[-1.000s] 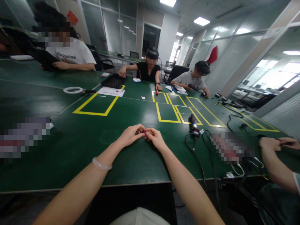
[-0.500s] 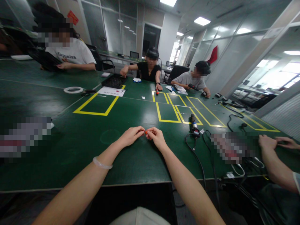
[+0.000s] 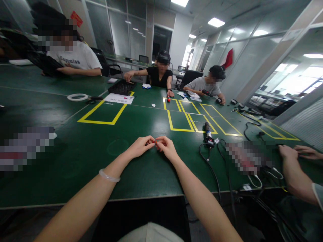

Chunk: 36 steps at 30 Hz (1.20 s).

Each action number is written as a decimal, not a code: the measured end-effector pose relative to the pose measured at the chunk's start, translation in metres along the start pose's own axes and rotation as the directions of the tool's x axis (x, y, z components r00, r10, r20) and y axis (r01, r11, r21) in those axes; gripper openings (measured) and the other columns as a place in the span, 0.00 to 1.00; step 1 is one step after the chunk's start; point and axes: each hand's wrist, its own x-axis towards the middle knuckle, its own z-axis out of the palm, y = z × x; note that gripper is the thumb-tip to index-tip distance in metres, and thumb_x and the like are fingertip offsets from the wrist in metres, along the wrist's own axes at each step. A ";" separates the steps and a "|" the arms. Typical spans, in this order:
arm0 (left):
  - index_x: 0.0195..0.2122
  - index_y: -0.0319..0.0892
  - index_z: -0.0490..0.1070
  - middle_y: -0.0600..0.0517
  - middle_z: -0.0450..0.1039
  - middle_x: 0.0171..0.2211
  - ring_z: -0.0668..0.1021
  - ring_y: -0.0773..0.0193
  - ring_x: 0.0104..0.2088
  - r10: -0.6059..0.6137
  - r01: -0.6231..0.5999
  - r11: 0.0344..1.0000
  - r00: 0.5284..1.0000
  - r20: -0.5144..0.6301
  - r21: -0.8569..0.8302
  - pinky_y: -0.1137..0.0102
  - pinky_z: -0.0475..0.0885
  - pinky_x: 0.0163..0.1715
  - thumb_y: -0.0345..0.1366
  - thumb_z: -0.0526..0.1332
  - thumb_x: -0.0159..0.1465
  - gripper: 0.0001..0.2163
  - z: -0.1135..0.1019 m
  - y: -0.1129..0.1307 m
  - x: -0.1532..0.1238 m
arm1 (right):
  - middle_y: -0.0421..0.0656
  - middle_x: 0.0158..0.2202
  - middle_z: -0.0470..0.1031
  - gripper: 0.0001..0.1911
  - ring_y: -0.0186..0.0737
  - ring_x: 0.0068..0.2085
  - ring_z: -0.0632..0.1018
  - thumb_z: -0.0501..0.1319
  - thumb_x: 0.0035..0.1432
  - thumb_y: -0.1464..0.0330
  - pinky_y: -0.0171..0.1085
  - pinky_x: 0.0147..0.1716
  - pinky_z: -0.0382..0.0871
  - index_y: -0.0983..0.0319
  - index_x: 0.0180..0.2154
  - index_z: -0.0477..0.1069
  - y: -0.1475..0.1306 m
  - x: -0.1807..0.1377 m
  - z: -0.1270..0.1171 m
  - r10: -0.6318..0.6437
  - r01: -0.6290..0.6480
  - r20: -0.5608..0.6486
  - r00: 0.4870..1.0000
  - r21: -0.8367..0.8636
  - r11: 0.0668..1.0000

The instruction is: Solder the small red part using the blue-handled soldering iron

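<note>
My left hand (image 3: pixel 139 147) and my right hand (image 3: pixel 167 148) meet fingertip to fingertip just above the green table (image 3: pixel 83 148), in front of me. Both are pinched on a tiny red-orange piece (image 3: pixel 156 142), which is too small to name. A pale bangle (image 3: pixel 109 176) sits on my left wrist. Both forearms reach in from the near table edge.
A black power tool (image 3: pixel 208 131) with a cable (image 3: pixel 212 168) lies right of my hands. Yellow tape boxes (image 3: pixel 102 112) mark the table. A co-worker's hands (image 3: pixel 292 153) rest at the right. Three people sit at the far side, near a black tray (image 3: pixel 122 88) and white ring (image 3: pixel 77 97).
My hands have stayed pinched together on the small red piece, with only slight finger shifts. The co-worker's hands at the right have moved a little.
</note>
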 end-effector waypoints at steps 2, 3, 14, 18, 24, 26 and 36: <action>0.43 0.42 0.71 0.51 0.77 0.38 0.78 0.61 0.37 0.000 0.000 1.000 1.000 -0.001 0.003 0.70 0.70 0.39 0.43 0.56 0.64 0.12 0.000 0.001 0.000 | 0.39 0.27 0.73 0.16 0.34 0.26 0.73 0.62 0.54 0.59 0.32 0.22 0.65 0.61 0.41 0.70 0.000 0.001 0.000 -0.001 0.001 -0.019 1.000 0.001 1.000; 0.43 0.42 0.71 0.51 0.77 0.38 0.78 0.61 0.37 -0.002 0.002 1.000 1.000 -0.006 0.004 0.70 0.70 0.39 0.43 0.56 0.64 0.13 -0.001 0.001 0.000 | 0.40 0.28 0.74 0.16 0.34 0.26 0.73 0.62 0.54 0.59 0.32 0.22 0.65 0.61 0.41 0.70 -0.001 0.002 -0.003 -0.005 0.005 -0.038 0.999 0.001 1.000; 0.44 0.43 0.72 0.50 0.77 0.39 0.77 0.60 0.38 -0.013 0.015 0.997 1.000 -0.022 0.075 0.69 0.70 0.39 0.44 0.55 0.64 0.13 -0.008 0.009 -0.005 | 0.55 0.50 0.72 0.21 0.49 0.51 0.72 0.54 0.57 0.65 0.44 0.48 0.66 0.65 0.51 0.69 -0.049 0.021 -0.190 -0.158 -0.261 -0.437 0.885 -0.749 0.609; 0.44 0.44 0.72 0.50 0.77 0.39 0.77 0.59 0.38 0.005 -0.002 0.997 0.999 -0.038 0.077 0.69 0.70 0.40 0.44 0.55 0.64 0.13 -0.008 0.009 -0.005 | 0.55 0.59 0.62 0.30 0.58 0.58 0.65 0.58 0.57 0.62 0.49 0.52 0.62 0.59 0.61 0.61 -0.041 -0.002 -0.244 -0.003 -0.612 -0.621 0.784 -0.773 0.169; 0.44 0.43 0.72 0.49 0.77 0.39 0.77 0.59 0.38 -0.003 0.006 0.995 0.999 -0.038 0.100 0.69 0.70 0.40 0.43 0.55 0.64 0.13 -0.010 0.010 -0.006 | 0.55 0.54 0.70 0.31 0.54 0.52 0.74 0.55 0.59 0.60 0.45 0.46 0.67 0.58 0.63 0.57 -0.024 -0.014 -0.262 0.247 -0.663 -0.626 0.740 -0.740 0.114; 0.44 0.44 0.72 0.50 0.77 0.39 0.78 0.60 0.38 -0.003 0.007 0.995 0.999 -0.040 0.104 0.69 0.70 0.39 0.43 0.55 0.65 0.12 -0.010 0.010 -0.006 | 0.55 0.54 0.71 0.32 0.52 0.52 0.75 0.56 0.58 0.63 0.43 0.46 0.67 0.58 0.64 0.56 -0.024 -0.010 -0.258 0.241 -0.643 -0.605 0.759 -0.755 0.129; 0.43 0.44 0.72 0.50 0.77 0.38 0.78 0.60 0.38 0.025 -0.018 0.993 0.998 -0.062 0.119 0.70 0.69 0.38 0.44 0.55 0.65 0.13 -0.011 0.013 -0.006 | 0.49 0.50 0.75 0.25 0.49 0.49 0.77 0.52 0.60 0.60 0.40 0.44 0.68 0.56 0.59 0.63 -0.022 -0.003 -0.190 0.244 -0.524 -0.474 0.846 -0.825 0.213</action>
